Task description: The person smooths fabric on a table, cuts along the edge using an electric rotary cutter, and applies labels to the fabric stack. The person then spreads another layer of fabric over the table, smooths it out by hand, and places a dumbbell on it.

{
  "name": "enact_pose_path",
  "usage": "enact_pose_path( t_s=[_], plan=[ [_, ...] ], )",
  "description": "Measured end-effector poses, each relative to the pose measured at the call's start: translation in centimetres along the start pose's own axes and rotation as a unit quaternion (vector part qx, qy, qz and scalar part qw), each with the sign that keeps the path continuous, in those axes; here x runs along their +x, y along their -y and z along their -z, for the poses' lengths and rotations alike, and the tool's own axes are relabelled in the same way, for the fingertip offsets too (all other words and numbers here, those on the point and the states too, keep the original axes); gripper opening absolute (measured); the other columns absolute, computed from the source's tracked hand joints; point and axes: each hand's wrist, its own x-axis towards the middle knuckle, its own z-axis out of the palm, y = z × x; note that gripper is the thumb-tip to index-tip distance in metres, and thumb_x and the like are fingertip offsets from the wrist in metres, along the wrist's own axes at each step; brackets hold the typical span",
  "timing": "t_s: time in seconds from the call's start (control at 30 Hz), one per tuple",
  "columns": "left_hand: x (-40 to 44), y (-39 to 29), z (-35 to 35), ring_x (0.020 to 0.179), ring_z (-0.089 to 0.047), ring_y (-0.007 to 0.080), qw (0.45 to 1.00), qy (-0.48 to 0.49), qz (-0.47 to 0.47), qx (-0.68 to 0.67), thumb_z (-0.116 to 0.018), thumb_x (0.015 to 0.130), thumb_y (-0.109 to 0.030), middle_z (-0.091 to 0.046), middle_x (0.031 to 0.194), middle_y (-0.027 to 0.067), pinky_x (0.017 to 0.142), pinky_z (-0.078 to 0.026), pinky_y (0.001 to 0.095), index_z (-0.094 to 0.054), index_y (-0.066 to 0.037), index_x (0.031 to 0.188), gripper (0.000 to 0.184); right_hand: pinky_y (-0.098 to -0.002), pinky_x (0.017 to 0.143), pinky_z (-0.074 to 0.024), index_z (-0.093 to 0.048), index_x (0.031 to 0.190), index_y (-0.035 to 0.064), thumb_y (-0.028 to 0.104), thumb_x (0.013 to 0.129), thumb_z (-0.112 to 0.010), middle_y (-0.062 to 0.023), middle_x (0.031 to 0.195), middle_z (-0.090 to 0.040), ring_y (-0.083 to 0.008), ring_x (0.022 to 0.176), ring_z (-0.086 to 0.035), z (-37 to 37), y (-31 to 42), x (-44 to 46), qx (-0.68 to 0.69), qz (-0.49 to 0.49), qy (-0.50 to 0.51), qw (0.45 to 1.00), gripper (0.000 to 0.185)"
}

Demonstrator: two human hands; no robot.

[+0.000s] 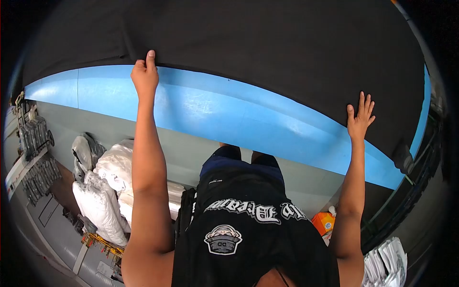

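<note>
A wide sheet of black fabric lies over a light blue tabletop, leaving a strip of blue bare along the near side. At the fabric's near edge on the left, my left hand is closed, thumb stretched forward and fingers curled in, gripping the cloth. A crease runs through the fabric just beyond it. My right hand rests flat near the fabric's edge on the right, its fingers spread and holding nothing.
White plastic-wrapped rolls stand on the floor at the left below the table. Metal clamps or fittings hang at far left. An orange package and stacked white sheets are at lower right. Dark racks stand beyond the table's right end.
</note>
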Motion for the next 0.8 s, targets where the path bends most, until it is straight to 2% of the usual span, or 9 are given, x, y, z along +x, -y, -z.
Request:
enact_pose_path(
  t_s=[0.17, 0.23, 0.27, 0.37, 0.53, 0.6, 0.7, 0.73, 0.8],
  plan=[
    [-0.8, 0.3, -0.4, 0.053, -0.036, 0.0143, 1.0, -0.018, -0.012, -0.007, -0.068, 0.096, -0.046, -0.046, 0.051, 0.0071, 0.049, -0.037, 0.0339, -0.041, -0.001, 0.06, 0.064, -0.0725, 0.115, -0.005, -0.034, 0.158, 0.0279, 0.064, 0.097, -0.05, -0.0115, 0.167, -0.022, -0.036, 0.155, -0.012, 0.2, 0.2, 0.0, -0.011, -0.005, 0.01, 1.0, 0.073],
    [-0.7, 0.7, -0.1, 0.053, -0.042, 0.0133, 1.0, 0.006, -0.002, 0.02, -0.068, 0.096, -0.046, -0.05, 0.054, 0.0068, 0.051, -0.04, 0.0327, -0.044, -0.002, 0.06, 0.062, -0.0723, 0.115, -0.0059, -0.034, 0.158, 0.0271, 0.062, 0.097, -0.052, -0.0123, 0.167, -0.021, -0.0368, 0.155, -0.012, 1.0, 1.4, -0.2, 0.009, -0.039, 0.021, 0.999, 0.073],
    [-0.6, 0.8, 0.2, 0.054, -0.045, 0.0128, 0.999, 0.015, 0.002, 0.035, -0.068, 0.096, -0.047, -0.052, 0.055, 0.0066, 0.052, -0.042, 0.0321, -0.045, -0.003, 0.06, 0.061, -0.0722, 0.115, -0.0063, -0.035, 0.158, 0.0267, 0.061, 0.096, -0.052, -0.0128, 0.167, -0.021, -0.0372, 0.155, -0.012, 1.1, 2.2, -0.2, 0.02, -0.055, 0.026, 0.998, 0.072],
    [-1.2, -0.6, 0.1, 0.05, -0.036, 0.0148, 0.999, -0.006, -0.033, 0.031, -0.067, 0.098, -0.043, -0.045, 0.05, 0.0088, 0.047, -0.037, 0.035, -0.043, 0.0, 0.062, 0.061, -0.0719, 0.115, -0.0073, -0.037, 0.157, 0.0258, 0.059, 0.096, -0.055, -0.0141, 0.166, -0.022, -0.0389, 0.154, -0.013, 2.2, 8.5, -0.1, 0.061, -0.004, -0.009, 0.998, 0.072],
    [-1.1, -0.8, 0.3, 0.05, -0.041, 0.0195, 0.996, 0.011, -0.04, 0.077, -0.067, 0.097, -0.044, -0.05, 0.052, 0.0117, 0.05, -0.04, 0.0361, -0.048, 0.001, 0.063, 0.06, -0.0762, 0.112, -0.0059, -0.04, 0.155, 0.0259, 0.064, 0.094, -0.053, -0.0153, 0.165, -0.023, -0.0431, 0.153, -0.014, 1.5, 21.4, 1.5, 0.048, 0.052, -0.002, 0.998, 0.073],
    [-0.9, -0.1, 0.2, 0.046, -0.043, 0.0236, 0.992, 0.001, -0.081, 0.093, -0.066, 0.098, -0.042, -0.051, 0.051, 0.0134, 0.049, -0.041, 0.0379, -0.05, 0.001, 0.065, 0.056, -0.0782, 0.111, -0.0027, -0.04, 0.155, 0.0274, 0.073, 0.093, -0.046, -0.0147, 0.165, -0.024, -0.0431, 0.153, -0.012, -1.2, 22.1, 1.4, 0.004, 0.058, 0.01, 0.998, 0.077],
    [-0.7, -1.7, 1.2, 0.048, -0.048, 0.0262, 0.989, 0.053, -0.019, 0.138, -0.067, 0.097, -0.043, -0.053, 0.052, 0.0151, 0.052, -0.044, 0.0389, -0.051, 0.001, 0.065, 0.056, -0.0779, 0.111, -0.0011, -0.038, 0.156, 0.0284, 0.075, 0.093, -0.041, -0.0144, 0.165, -0.024, -0.0426, 0.154, -0.01, -0.9, 22.1, 1.5, 0.012, 0.049, 0.022, 0.998, 0.078],
    [-0.4, -1.8, 1.9, 0.051, -0.053, 0.0258, 0.981, 0.061, -0.049, 0.177, -0.068, 0.096, -0.044, -0.056, 0.055, 0.0132, 0.055, -0.046, 0.0383, -0.052, 0.0, 0.066, 0.056, -0.0776, 0.111, -0.0008, -0.038, 0.156, 0.0287, 0.075, 0.093, -0.041, -0.0139, 0.165, -0.024, -0.0422, 0.154, -0.009, -0.7, 22.2, 1.5, 0.01, 0.048, 0.024, 0.999, 0.078],
    [-0.7, -3.8, 4.6, 0.053, -0.056, 0.0254, 0.982, 0.02, -0.025, 0.184, -0.069, 0.095, -0.044, -0.058, 0.057, 0.012, 0.056, -0.047, 0.0374, -0.053, -0.001, 0.068, 0.053, -0.0773, 0.112, -0.0005, -0.037, 0.157, 0.0289, 0.076, 0.093, -0.04, -0.0135, 0.166, -0.024, -0.0419, 0.154, -0.009, -0.9, 22.2, 1.4, 0.001, 0.049, 0.02, 0.999, 0.079]
  ],
)
